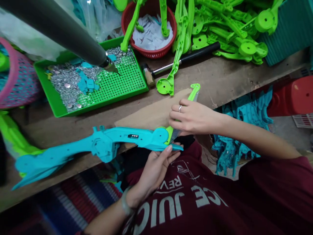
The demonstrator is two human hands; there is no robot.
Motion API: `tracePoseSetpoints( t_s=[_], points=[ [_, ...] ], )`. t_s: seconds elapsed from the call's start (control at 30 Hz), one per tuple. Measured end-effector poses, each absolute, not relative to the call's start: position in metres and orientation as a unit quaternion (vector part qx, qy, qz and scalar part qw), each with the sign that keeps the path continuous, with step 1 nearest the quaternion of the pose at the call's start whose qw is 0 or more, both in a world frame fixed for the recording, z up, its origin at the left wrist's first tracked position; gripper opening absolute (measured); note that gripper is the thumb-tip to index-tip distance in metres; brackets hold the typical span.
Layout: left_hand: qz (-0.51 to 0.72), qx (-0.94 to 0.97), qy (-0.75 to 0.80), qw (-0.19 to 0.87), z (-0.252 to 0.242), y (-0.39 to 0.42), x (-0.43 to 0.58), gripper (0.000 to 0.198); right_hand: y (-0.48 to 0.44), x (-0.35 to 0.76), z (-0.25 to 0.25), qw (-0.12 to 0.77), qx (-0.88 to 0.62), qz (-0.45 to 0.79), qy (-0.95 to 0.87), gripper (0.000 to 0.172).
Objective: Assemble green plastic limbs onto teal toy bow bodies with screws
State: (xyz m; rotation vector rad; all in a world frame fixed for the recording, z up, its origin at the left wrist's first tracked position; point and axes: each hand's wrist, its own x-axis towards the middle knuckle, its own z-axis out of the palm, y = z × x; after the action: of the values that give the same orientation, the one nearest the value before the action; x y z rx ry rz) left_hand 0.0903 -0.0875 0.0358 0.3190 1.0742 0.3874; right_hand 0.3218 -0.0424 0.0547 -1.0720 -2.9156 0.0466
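Note:
A long blue plastic piece (127, 135) reaches across the bench edge, with a round hub at its right end. My left hand (156, 166), below that end, pinches its thin pointed tip, thumb on top and fingers underneath. A green plastic arm (195, 91) meets the blue piece at the hub and slants up to the right. My right hand (189, 116), with a ring on one finger, is closed around the middle of this green arm, and its fingers hide part of it. Brown cardboard (146, 114) lies under the work.
A green tray (122, 78) holds small metal parts and blue pieces. Beside it lies a hammer (168, 67). A red basket (149, 54) and piled green parts (227, 29) stand behind. A dark cylindrical tool (61, 29) hangs over the tray. Blue parts (234, 140) sit below the bench at right.

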Motion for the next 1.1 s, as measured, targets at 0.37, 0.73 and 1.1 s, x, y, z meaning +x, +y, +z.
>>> tracePoseSetpoints(
  t_s=[0.37,0.73,1.1],
  points=[
    [0.280,0.131,0.491,0.814,0.033,-0.091,0.108,0.041,-0.033,0.335,0.054,0.026,-0.375,0.070,-0.924,0.048],
    [0.243,0.889,0.323,0.215,0.048,-0.008,-0.039,0.053,0.096,0.312,0.102,0.414,-0.489,0.123,-0.758,0.059],
    [0.320,0.909,0.259,0.068,-0.010,-0.011,-0.019,0.057,0.174,0.225,0.078,0.488,-0.434,0.328,-0.682,0.049]
  ],
)
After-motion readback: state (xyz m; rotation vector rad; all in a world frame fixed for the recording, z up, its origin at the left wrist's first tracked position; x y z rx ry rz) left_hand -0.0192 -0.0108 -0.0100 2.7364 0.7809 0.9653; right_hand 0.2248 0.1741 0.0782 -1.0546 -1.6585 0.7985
